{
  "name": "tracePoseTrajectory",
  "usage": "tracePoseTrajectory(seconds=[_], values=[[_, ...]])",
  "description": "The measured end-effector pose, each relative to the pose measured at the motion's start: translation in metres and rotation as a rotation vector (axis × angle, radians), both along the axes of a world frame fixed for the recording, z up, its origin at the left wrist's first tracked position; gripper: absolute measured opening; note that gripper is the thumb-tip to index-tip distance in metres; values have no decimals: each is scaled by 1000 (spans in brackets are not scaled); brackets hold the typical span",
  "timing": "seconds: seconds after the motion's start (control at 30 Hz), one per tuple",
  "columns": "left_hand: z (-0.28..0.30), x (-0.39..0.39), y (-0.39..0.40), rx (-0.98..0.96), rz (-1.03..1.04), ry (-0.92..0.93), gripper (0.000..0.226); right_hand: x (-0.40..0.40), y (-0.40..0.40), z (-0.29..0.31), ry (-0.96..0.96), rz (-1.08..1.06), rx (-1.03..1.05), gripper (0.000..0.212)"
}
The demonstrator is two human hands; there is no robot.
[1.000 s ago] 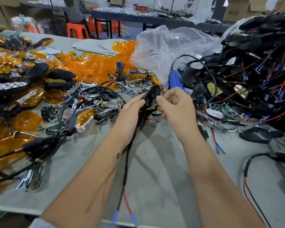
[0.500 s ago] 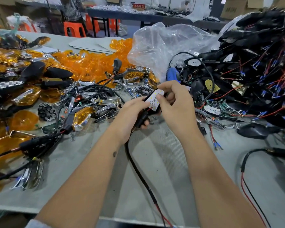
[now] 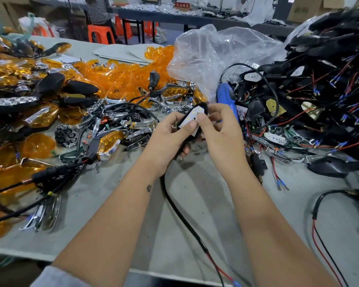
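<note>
Above the middle of the desk (image 3: 195, 195), both hands hold a black lamp housing (image 3: 203, 105) with a white LED board (image 3: 192, 119) facing up; the left hand (image 3: 166, 137) cradles it from below, fingers (image 3: 184, 150) curled round its underside, thumb pressed on the board's lower end; the right hand (image 3: 220, 133) pinches the upper end, thumb on the board, the rest bent behind; a black cable (image 3: 180, 216) trails from the housing across the desk; orange lenses (image 3: 120, 77) lie heaped to the left, a clear plastic bag (image 3: 216, 54) behind, a blue tool (image 3: 226, 100) just right of the hands, a tangle of wired black housings (image 3: 319, 79) far right.
</note>
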State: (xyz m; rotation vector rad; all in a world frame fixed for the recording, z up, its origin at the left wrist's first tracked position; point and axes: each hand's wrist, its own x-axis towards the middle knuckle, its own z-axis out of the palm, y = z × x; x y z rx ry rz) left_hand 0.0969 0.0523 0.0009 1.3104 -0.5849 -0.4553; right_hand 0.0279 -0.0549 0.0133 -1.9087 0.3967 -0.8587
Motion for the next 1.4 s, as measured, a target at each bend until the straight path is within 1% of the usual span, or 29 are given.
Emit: tracePoseTrajectory(seconds=[0.03,0.1,0.2,0.27,0.33,0.43,0.53,0.63,0.73,0.8,0.93,1.03,1.1,1.17,1.2,1.23,1.3,1.33,1.4], values=[[0,1,0,-14,31,20,7,1,1,-3,39,3,-6,5],[1,4,2,-56,110,90,6,3,3,-12,136,-1,-121,16],[2,12,6,-119,189,177,9,4,2,-20,309,-23,-402,31],[3,16,8,-165,208,223,12,3,-2,-23,441,-78,-558,33],[3,19,8,-219,214,271,17,2,-4,-22,508,-139,-627,29],[4,21,10,-277,219,301,12,2,-4,-18,540,-215,-645,31],[5,26,16,-336,245,334,10,2,-5,-14,574,-213,-663,35],[6,31,21,-371,289,354,16,1,-4,-9,520,-163,-558,34],[6,28,18,-344,291,333,12,9,-8,3,439,-94,-550,27],[8,24,12,-310,274,326,12,21,-13,11,432,-32,-621,32],[6,17,3,-211,254,275,9,52,-23,15,502,110,-696,45],[4,17,1,-148,250,252,9,70,-29,11,557,219,-690,50],[5,20,2,-161,209,311,10,75,-32,4,640,211,-759,49],[7,23,6,-260,59,496,14,76,-33,-1,687,115,-844,40],[8,24,8,-320,-45,604,13,75,-33,-2,669,71,-842,34],[9,25,11,-370,-132,680,12,75,-32,-2,641,46,-804,27],[8,26,14,-417,-196,719,14,71,-31,2,596,25,-699,20],[8,26,13,-407,-180,712,13,69,-30,4,576,11,-639,22],[7,27,10,-340,-75,641,13,61,-29,9,488,-7,-492,23]])
